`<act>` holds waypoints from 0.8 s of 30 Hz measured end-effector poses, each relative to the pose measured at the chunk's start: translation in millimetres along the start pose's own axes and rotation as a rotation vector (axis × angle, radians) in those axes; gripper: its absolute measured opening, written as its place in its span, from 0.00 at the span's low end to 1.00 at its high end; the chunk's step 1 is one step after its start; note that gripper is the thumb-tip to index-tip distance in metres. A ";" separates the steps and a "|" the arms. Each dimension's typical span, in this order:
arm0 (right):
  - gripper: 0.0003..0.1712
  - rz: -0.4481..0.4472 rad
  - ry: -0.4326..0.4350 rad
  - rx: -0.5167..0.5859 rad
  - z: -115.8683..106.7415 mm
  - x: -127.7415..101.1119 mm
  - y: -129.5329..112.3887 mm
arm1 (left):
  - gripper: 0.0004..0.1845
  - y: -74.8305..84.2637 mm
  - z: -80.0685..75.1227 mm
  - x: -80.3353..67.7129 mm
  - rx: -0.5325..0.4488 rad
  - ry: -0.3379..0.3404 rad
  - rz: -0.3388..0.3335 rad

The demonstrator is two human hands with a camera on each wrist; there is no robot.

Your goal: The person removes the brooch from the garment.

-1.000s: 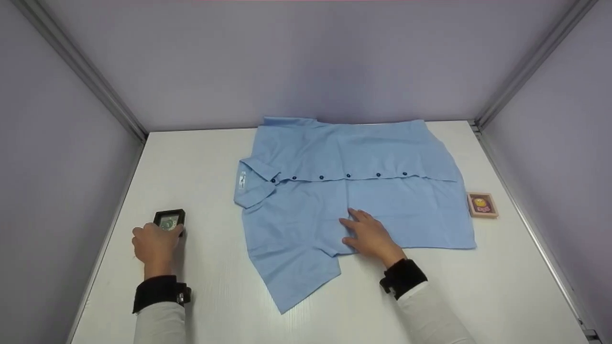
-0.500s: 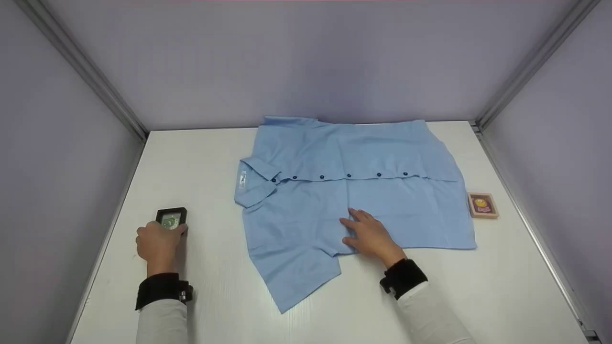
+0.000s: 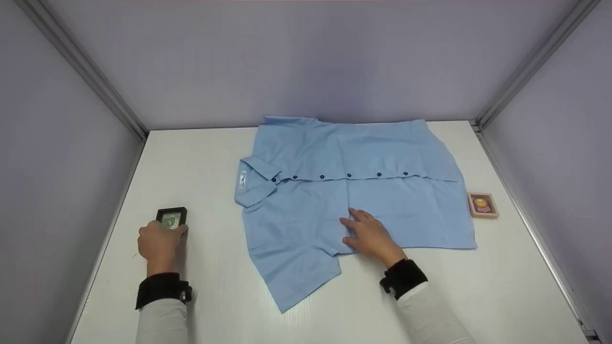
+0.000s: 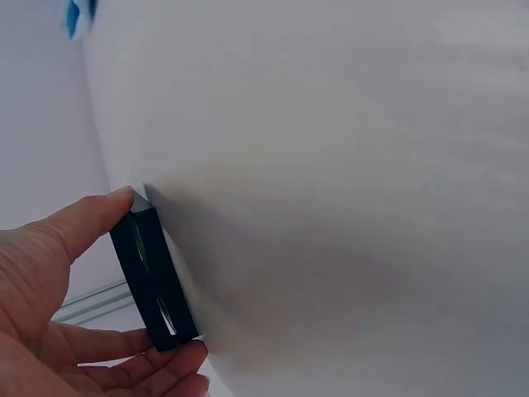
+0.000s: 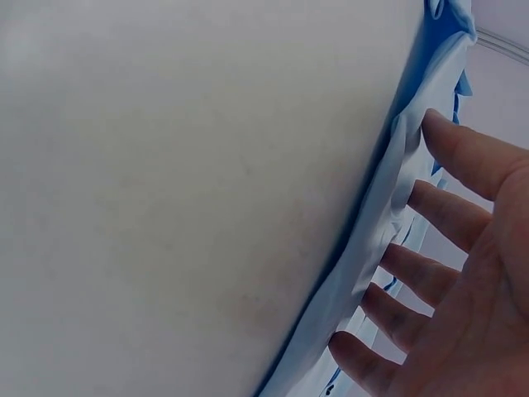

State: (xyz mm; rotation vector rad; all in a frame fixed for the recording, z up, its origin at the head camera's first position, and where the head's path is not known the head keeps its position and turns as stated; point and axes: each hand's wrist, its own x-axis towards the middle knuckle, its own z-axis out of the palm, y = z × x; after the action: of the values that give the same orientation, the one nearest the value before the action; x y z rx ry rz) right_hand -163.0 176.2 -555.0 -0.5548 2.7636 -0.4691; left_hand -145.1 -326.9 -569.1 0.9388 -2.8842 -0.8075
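A small black-framed picture [image 3: 171, 219] with a green and white design lies at the table's left. My left hand [image 3: 158, 242] grips its near end, thumb on one side and fingers on the other, as the left wrist view shows on the dark frame edge [image 4: 153, 273]. A light blue short-sleeved shirt [image 3: 296, 215] is spread flat, collar to the left, dark buttons along its middle. My right hand [image 3: 370, 238] rests on the shirt's near half with fingers spread; in the right wrist view its fingertips [image 5: 397, 252] touch the cloth [image 5: 347, 281].
A small light-wood framed picture [image 3: 483, 205] with a yellow figure lies at the shirt's right hem. The white table [image 3: 215, 306] is enclosed by grey panels at the back [image 3: 306, 62], left and right. The shirt's far side reaches the back panel.
My left hand has moved slightly right and away from me with the black-framed picture. The right hand and the shirt have stayed put.
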 end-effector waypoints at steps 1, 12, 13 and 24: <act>0.31 0.002 -0.001 -0.001 0.0 -0.1 0.0 | 0.35 0.1 0.2 -0.2 -0.003 0.008 0.008; 0.31 0.008 -0.013 0.004 0.2 0.3 0.1 | 0.46 1.3 -0.3 -1.3 -0.015 -0.041 -0.011; 0.31 0.011 -0.017 0.004 0.0 0.5 0.0 | 0.48 1.0 -0.5 -1.5 -0.016 -0.048 -0.016; 0.32 0.027 -0.029 -0.002 0.8 0.9 0.0 | 0.52 -7.3 -12.9 12.2 -0.003 -0.198 0.089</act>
State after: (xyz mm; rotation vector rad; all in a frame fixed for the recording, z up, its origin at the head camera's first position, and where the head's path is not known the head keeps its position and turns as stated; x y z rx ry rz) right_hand -163.6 175.6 -555.9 -0.5200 2.7401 -0.4491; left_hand -149.1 -344.8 -563.2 0.7636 -3.0633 -0.9481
